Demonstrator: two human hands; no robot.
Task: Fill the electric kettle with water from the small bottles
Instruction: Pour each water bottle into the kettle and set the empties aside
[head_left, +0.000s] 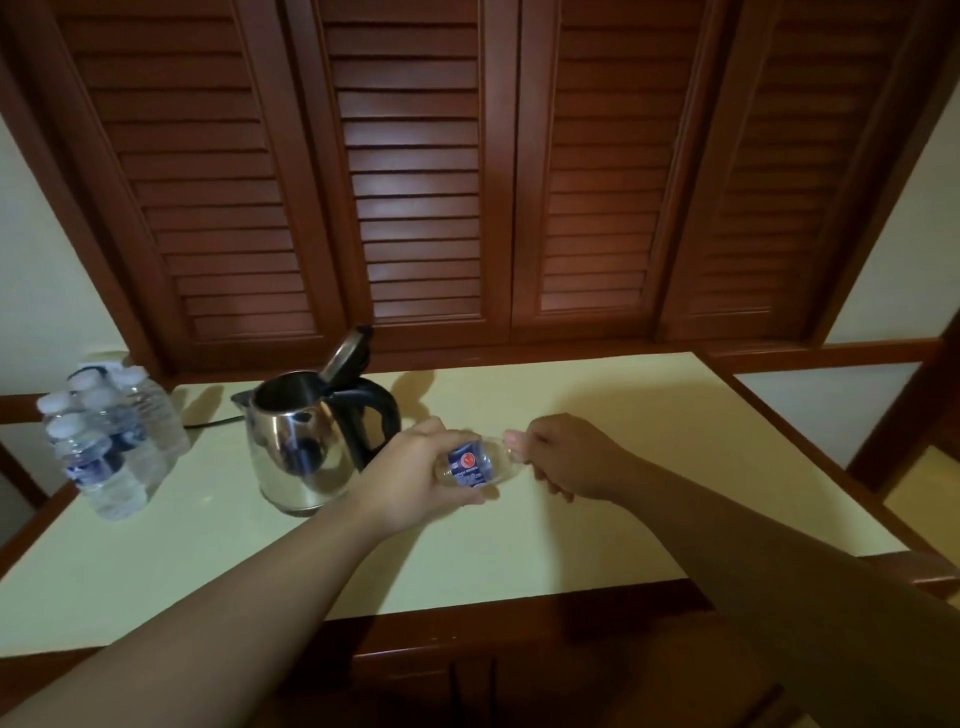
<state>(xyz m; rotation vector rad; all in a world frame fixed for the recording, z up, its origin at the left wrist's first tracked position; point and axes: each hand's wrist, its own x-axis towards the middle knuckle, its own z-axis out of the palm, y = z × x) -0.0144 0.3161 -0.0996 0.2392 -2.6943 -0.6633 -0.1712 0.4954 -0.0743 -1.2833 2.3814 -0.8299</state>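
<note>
A steel electric kettle (298, 447) with a black handle stands on the pale countertop (623, 467), its lid tipped up and open. Just right of it I hold a small clear water bottle (475, 465) with a blue label, lying sideways above the counter. My left hand (410, 480) grips its body. My right hand (566, 454) is closed around its neck and cap end, which the fingers hide. A cluster of several small capped bottles (104, 441) stands at the counter's left end.
Brown louvred wooden shutters (467, 182) rise behind the counter. A black cord (213, 423) runs from the kettle toward the bottle cluster. A dark wood rim (519, 623) edges the counter's front and right sides.
</note>
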